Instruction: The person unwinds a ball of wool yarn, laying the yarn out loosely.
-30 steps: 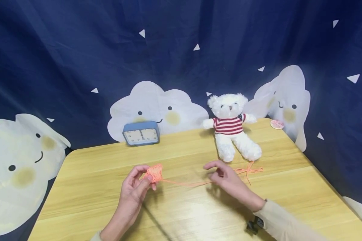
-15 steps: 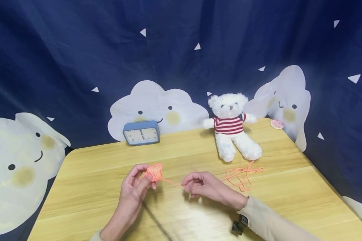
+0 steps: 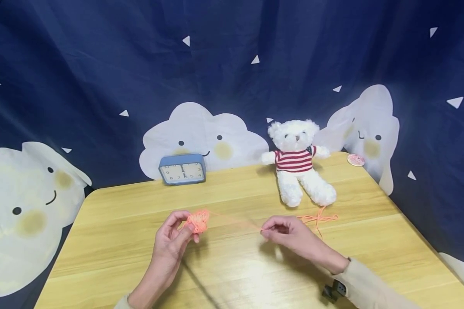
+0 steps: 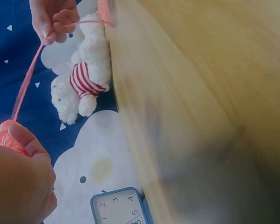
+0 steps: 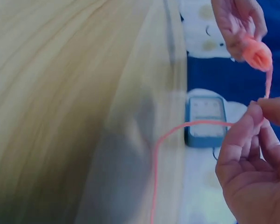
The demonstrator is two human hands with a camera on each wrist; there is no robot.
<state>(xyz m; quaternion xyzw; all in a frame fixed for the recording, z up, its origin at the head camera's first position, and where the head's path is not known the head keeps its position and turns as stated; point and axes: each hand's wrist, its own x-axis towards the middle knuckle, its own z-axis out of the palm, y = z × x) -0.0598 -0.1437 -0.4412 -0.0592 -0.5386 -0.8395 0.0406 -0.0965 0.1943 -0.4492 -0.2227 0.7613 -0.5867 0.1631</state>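
Observation:
My left hand (image 3: 172, 240) pinches a small wound bundle of orange yarn (image 3: 198, 221) between thumb and fingers. A strand of yarn (image 4: 27, 84) runs taut from the bundle to my right hand (image 3: 290, 234), whose thumb and fingertips pinch it. Past the right hand, the strand's tail (image 5: 154, 172) hangs down in the right wrist view. More loose orange yarn (image 3: 319, 218) lies in loops on the table, partly hidden behind the right hand. Seen from the right wrist, the bundle (image 5: 257, 53) shows its hollow, wound end.
A white teddy bear (image 3: 295, 161) in a striped shirt sits at the back right of the wooden table (image 3: 120, 223). A blue clock (image 3: 182, 169) stands at the back left. Near the far right corner lies a round pink disc (image 3: 355, 160). A dark blue curtain (image 3: 224, 51) hangs behind.
My right hand moved left toward the bundle, then back right, drawing the strand out straight. The loose loops by the bear shifted. My left hand stays nearly in place with the bundle.

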